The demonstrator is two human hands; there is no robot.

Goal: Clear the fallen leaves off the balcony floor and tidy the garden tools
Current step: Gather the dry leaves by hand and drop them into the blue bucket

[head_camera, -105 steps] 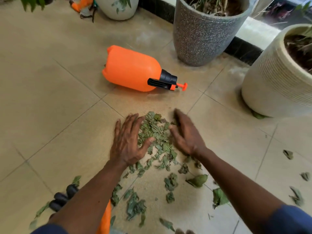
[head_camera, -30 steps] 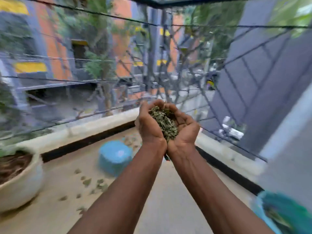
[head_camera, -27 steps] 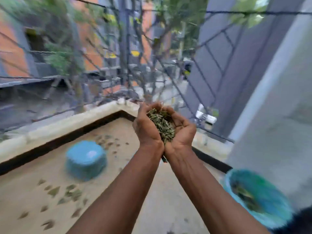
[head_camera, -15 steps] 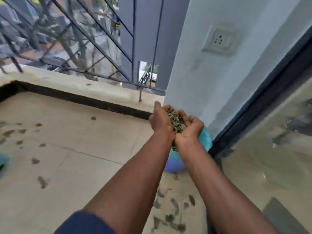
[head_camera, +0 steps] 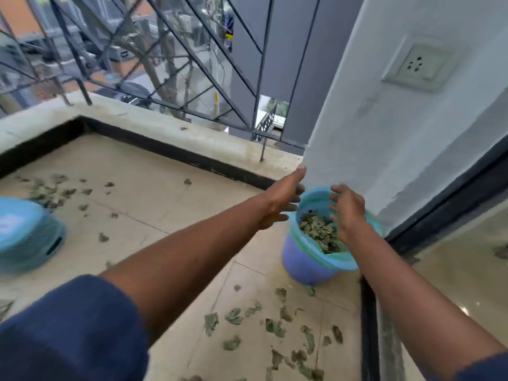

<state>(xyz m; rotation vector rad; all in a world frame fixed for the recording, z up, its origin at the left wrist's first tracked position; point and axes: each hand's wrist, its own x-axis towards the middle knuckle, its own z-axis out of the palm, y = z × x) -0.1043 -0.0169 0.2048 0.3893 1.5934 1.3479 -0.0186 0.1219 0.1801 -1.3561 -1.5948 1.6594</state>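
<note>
— What sits on the balcony floor (head_camera: 165,193)?
— A blue bucket (head_camera: 302,262) in its far right corner, against the wall (head_camera: 384,149).
— And the hands?
— The left hand (head_camera: 280,202) and right hand (head_camera: 347,213) hover over the rim, fingers spread loose, holding nothing.
— The leaves?
— A heap of leaves (head_camera: 316,229) lies inside the bucket, and loose leaves (head_camera: 275,325) are scattered along the near edge.

You will find no word, number or brand here that can be read. The pale mark on top of the blue tub (head_camera: 30,237) at your left is too blurred to make out. So is the yellow-and-blue sign (head_camera: 228,34) beyond the railing (head_camera: 189,61).
</note>
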